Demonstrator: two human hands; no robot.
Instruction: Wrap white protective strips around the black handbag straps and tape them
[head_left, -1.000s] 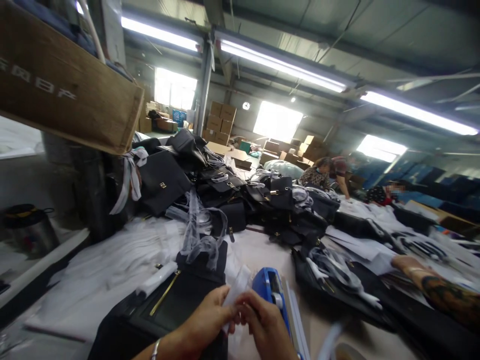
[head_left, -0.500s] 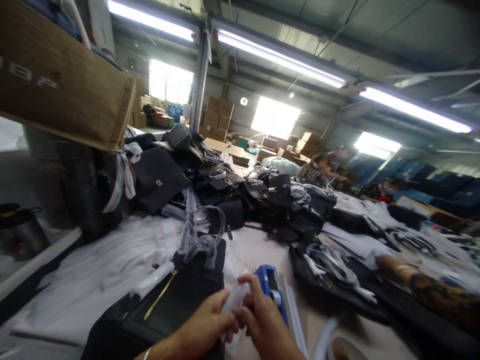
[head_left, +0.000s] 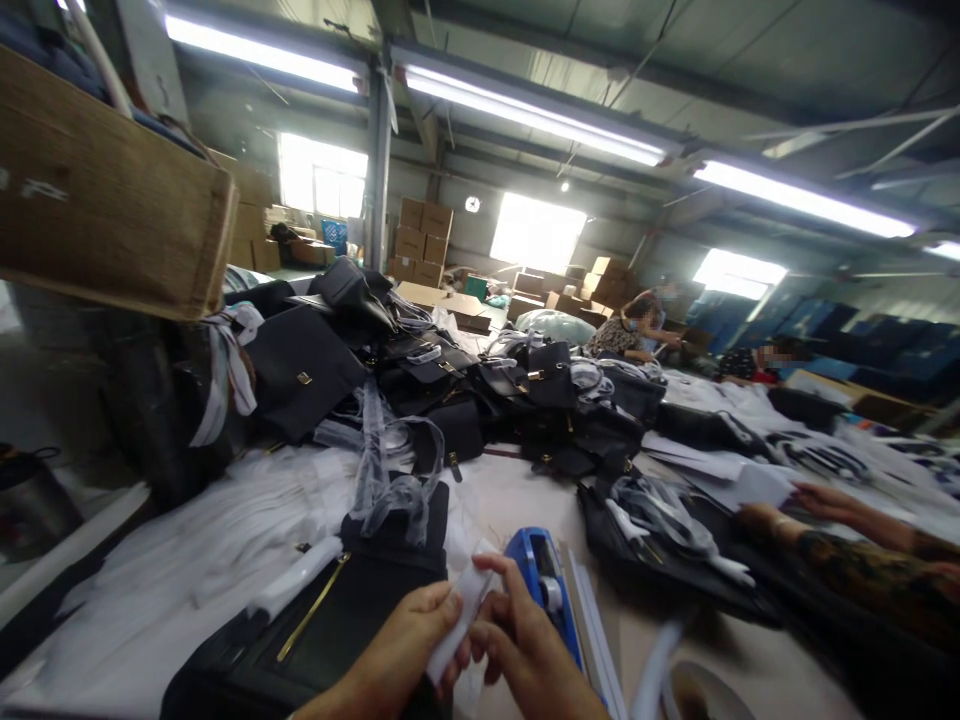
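Observation:
A narrow white strip (head_left: 456, 630), perhaps paper or thin foam, runs between my two hands over the front of a black bag. My left hand (head_left: 409, 630) pinches it between thumb and fingers. On the strip's other side, the curled fingers of my right hand (head_left: 517, 625) press against its upper end and edge. The black bag (head_left: 360, 610) lies beneath, with a gold zipper (head_left: 315, 605) and another white-wrapped piece (head_left: 296, 578) on it. Clear film covers its straps (head_left: 397, 505). Just right of my right hand stands a blue tape dispenser (head_left: 536, 560).
Black bags (head_left: 307, 375) are heaped across the table's far side. White sheets (head_left: 202, 560) lie stacked at left. A co-worker's hands (head_left: 765, 520) hold white paper at right, beside another black bag (head_left: 675, 570). A cardboard box (head_left: 112, 190) juts in at upper left.
The view has shifted slightly to the right. The white strip shows more of its length between my hands. The co-worker's second hand has come into view at the white paper.

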